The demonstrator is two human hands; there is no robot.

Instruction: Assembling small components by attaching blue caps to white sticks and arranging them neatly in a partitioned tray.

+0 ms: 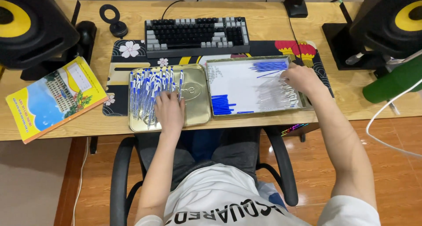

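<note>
A gold metal tray on the left holds several assembled blue and white pens. My left hand lies flat on that tray, fingertips touching the pens. A second tray, lined in white, sits to the right. It holds blue refills at the back, blue caps at the front left, small springs and clear pen barrels. My right hand reaches into this tray between the refills and the clear barrels; whether it holds anything is hidden.
A grey and black keyboard lies behind the trays on a patterned desk mat. A yellow booklet rests at the left. Black and yellow speakers stand at both back corners. A green object and white cable sit right.
</note>
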